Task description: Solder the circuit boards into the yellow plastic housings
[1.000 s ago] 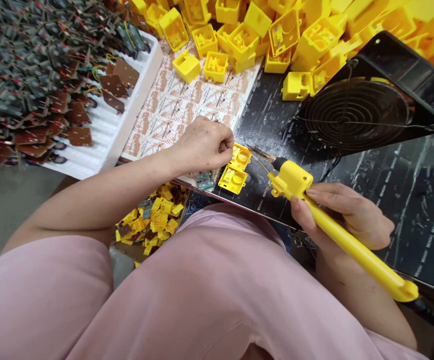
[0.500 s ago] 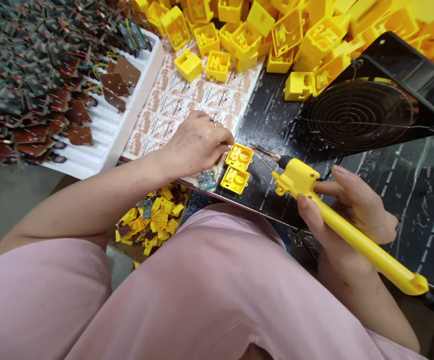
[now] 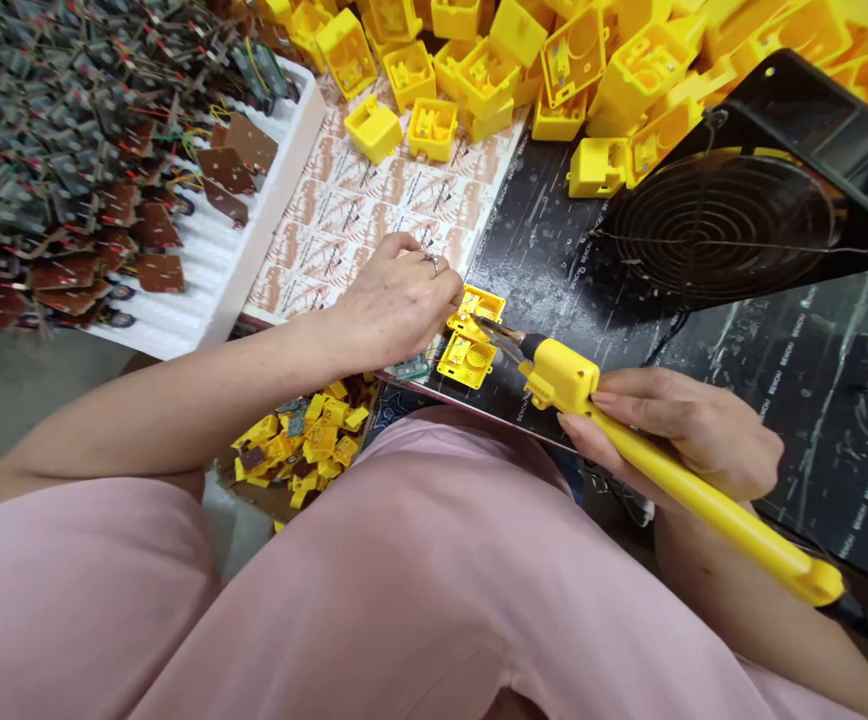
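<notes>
- Table [image 3: 554,240]: dark glossy work surface with repeated pale lettering, seen from above over the person's pink-clad lap.
- Printed paper sheet [image 3: 359,215]: white with rows of brown-red marks, lying on the table left of centre, its near edge under the left hand.
- White foam tray [image 3: 216,270]: ribbed, at the left, holding a dense heap of small brown circuit boards with red and black wires [image 3: 66,140].
- Heap of yellow square plastic housings [image 3: 524,60]: piled along the far edge of the table, several loose ones spilled onto the paper sheet.
- Black fan with round wire grille [image 3: 719,215]: tilted, at the right, just beside the yellow heap.
- Carton of yellow scrap pieces [image 3: 299,440]: below the table edge, between the left forearm and the lap.
- Pair of small yellow open housings [image 3: 471,335]: side by side at the near edge of the table, directly in front of the person; a small green circuit board [image 3: 409,368] lies just left of them.
- Left hand [image 3: 396,300]: ring on one finger, fingertips pinched together at the left rim of the farther housing; what they pinch is too small to tell.
- Right hand [image 3: 685,425]: clamped round a yellow pistol-bodied soldering iron with a long handle [image 3: 666,470].
- Iron's metal tip [image 3: 494,330]: points left, resting over the pair of housings close to the left fingertips; whether it touches cannot be told.
</notes>
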Tool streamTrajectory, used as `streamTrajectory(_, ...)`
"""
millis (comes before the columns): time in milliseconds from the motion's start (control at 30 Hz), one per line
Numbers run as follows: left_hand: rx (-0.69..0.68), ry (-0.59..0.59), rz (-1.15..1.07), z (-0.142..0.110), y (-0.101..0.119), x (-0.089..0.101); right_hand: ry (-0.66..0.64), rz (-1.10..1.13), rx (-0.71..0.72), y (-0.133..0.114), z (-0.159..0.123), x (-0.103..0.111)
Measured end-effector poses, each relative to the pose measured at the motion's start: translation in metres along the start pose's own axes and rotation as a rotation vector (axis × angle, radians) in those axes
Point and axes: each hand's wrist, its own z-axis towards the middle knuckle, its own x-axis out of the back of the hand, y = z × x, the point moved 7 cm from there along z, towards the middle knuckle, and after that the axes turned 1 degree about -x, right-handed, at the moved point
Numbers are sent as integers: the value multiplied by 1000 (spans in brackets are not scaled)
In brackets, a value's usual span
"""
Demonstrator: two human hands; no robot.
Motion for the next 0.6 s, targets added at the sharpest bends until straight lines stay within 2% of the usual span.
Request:
streamTrajectory(267,-28,-33,25,2,2,-3,-67,-32,29,-6,9,-3)
streamTrajectory(400,-58,-95,190,3,11,-3,-221,-8,34,-11,16,-6)
streamTrajectory(500,-62,-155,319,5,18,-2,-239,-1,70,-19,19,-1)
streamTrajectory(600,-57,-191,360,6,21,1,-168,-22,-106,-8,12,9)
